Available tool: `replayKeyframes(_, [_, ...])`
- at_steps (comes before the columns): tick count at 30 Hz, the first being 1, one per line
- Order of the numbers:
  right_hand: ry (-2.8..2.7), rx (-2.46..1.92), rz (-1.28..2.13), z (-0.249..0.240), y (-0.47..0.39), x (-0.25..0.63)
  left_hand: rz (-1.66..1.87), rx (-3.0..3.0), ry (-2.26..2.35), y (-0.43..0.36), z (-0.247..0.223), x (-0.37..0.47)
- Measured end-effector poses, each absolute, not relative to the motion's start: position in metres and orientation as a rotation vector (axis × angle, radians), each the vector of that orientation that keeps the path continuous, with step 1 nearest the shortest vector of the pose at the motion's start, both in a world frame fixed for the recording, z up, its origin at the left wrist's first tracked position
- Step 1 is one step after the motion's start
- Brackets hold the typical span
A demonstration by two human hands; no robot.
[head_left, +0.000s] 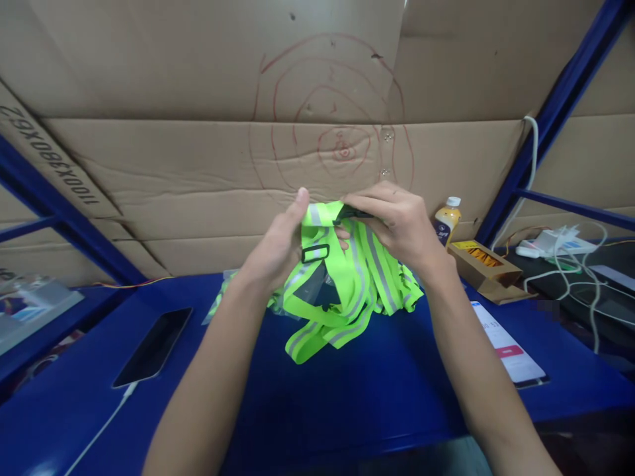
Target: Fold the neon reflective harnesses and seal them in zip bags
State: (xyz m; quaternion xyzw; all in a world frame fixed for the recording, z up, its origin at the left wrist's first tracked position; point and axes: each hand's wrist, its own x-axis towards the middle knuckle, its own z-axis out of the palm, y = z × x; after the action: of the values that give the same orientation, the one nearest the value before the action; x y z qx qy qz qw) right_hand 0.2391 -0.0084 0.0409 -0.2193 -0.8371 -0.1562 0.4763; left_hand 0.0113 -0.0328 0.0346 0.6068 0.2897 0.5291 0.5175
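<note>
Neon green straps with grey reflective stripes hang bunched between my hands above the blue table. My left hand holds the strap at its upper left, thumb pointing up and some fingers hidden behind the fabric. My right hand is closed on the top of the straps at a black piece, its fingers curled over it. A black rectangular slider sits on the strap beside my left hand. Loops of strap dangle below.
A dark phone with a white cable lies left on the blue table. Clear plastic packaging is behind my left forearm. On the right are a lit phone, an open cardboard box, a yellow drink bottle and tangled white cables.
</note>
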Motion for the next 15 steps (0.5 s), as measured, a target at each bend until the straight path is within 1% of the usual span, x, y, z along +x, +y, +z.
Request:
replayKeyframes(2, [-2.055,-0.514,-0.412,0.04,-0.009,0.236,1.299,1.401,0.707,-0.037,0.039,0.013])
replayKeyframes(4, [-2.099,-0.514,-0.361,0.042,-0.014,0.236,1.299,1.408,0.703,-0.04,0.042,0.011])
replayKeyframes(8, [-2.211,-0.54,-0.067,0.051,-0.029,0.243,1.287,1.425,0.725,-0.037,0.041,0.002])
replayKeyframes(13, [-2.203,-0.73,0.117,0.053,-0.026,0.254,1.29,1.533,0.684,-0.03,0.032,-0.002])
replayKeyframes(15, [-2.302,-0.705,0.249,0.051,-0.021,0.254,1.305,1.653,0.676,-0.029,0.03,-0.002])
